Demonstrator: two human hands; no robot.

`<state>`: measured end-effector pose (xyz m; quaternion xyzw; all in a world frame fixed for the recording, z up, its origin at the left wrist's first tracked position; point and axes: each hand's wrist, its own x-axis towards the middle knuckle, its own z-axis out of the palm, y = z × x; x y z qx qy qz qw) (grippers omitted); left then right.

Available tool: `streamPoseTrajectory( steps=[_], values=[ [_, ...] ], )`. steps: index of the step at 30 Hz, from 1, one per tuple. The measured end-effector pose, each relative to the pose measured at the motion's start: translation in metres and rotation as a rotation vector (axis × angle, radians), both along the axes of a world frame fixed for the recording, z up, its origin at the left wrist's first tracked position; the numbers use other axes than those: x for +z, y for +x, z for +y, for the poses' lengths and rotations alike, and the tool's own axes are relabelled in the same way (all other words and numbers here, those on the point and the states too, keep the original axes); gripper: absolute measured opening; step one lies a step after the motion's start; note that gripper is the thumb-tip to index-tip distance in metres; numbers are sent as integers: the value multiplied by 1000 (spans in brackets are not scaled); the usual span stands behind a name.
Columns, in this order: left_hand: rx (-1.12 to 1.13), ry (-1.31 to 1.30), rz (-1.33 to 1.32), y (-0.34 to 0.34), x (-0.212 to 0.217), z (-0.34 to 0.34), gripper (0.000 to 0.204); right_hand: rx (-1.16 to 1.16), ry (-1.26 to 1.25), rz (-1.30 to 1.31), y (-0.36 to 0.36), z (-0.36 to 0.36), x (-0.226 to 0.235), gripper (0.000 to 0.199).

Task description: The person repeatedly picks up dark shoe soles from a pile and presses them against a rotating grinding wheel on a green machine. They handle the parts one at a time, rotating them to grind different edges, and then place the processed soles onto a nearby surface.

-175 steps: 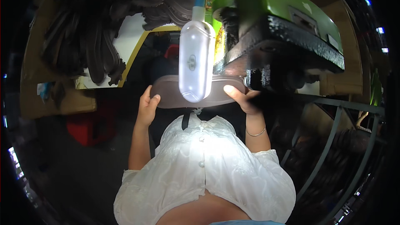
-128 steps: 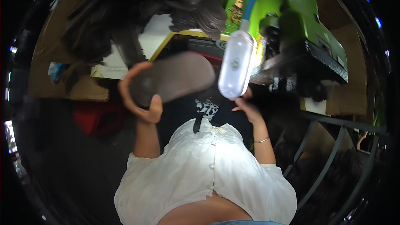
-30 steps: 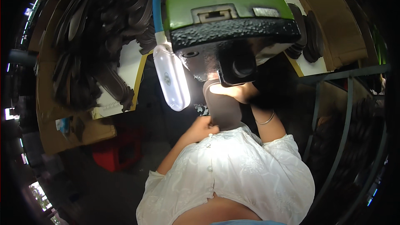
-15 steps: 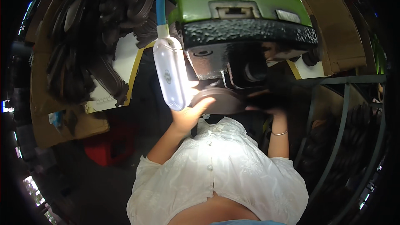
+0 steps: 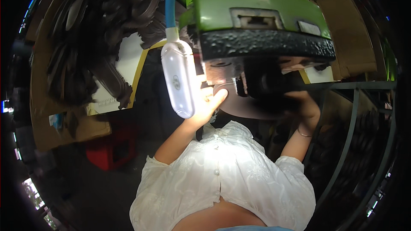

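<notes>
A dark brown shoe sole lies crosswise under the head of a green machine. My left hand grips its left end, with the thumb on top and fingers partly behind a lit white lamp. At the right end, my right hand holds the sole. Its fingers are blurred and in shadow. A dark part of the machine comes down just above the sole and hides its far edge. Whether the two touch, I cannot tell.
At the far left, many dark soles are piled by a cardboard box. Another cardboard box stands at the far right. A metal rack is on my right, and a red stool on my left.
My right hand has moved right and slightly up, its forearm swinging outward. My left hand and the sole have shifted right. The machine head and lamp sit farther right and lower in the picture.
</notes>
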<state>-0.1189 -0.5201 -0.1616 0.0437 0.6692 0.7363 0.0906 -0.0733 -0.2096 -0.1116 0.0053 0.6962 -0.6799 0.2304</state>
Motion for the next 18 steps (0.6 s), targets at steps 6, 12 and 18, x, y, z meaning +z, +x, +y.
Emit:
streamPoseTrajectory(
  steps=[6,12,18],
  values=[
    [52,65,173,1,-27,-9,31,-3,-28,224,-37,20,0,45],
    [-3,236,-334,10,-45,-53,38,-141,38,263,-41,-45,24,46],
    [117,-134,-415,15,-65,-88,29,-918,-247,755,-79,-46,47,31]
  ],
)
